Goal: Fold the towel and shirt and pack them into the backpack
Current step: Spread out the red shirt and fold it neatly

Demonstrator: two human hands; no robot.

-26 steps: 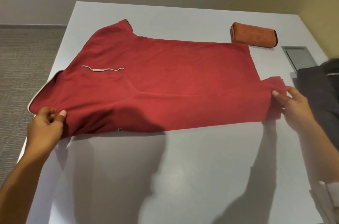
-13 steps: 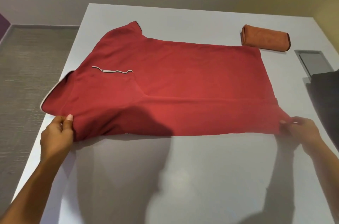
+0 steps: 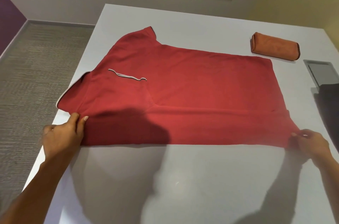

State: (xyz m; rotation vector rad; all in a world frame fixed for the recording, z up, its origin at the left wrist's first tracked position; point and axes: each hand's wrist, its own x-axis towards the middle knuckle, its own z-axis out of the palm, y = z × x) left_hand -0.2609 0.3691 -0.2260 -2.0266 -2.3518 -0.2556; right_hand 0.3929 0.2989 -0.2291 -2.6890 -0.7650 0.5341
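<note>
The red shirt point(image 3: 183, 95) lies spread flat across the white desk point(image 3: 183, 183), collar end to the left and hem to the right, with its pocket trim facing up. A long crease runs along its near part, and the near edge is stretched straight from one hand to the other. That suggests a lengthwise fold in progress, with the fabric held at both ends so the line comes out even rather than rumpled.

The left hand point(image 3: 62, 135) sits at the near left corner, thumb and fingers closed on the cloth just below the collar. The right hand point(image 3: 310, 143) is at the near right corner by the hem. It is blurred, but its fingertips appear pinched on the very tip of the fabric. So the shirt stretches between the two hands and away from them, touching both, and most of its body rests on the desk.

The orange towel point(image 3: 275, 49) is already folded into a compact bundle and parked at the far right of the desk, just beyond the shirt's far corner and apart from both hands — probably set aside to leave folding room. A dark mass at the right edge point(image 3: 328, 99) is likely the backpack, though too little of it shows to be sure. Beside it a grey panel point(image 3: 319, 71) is set into the desk.
</note>
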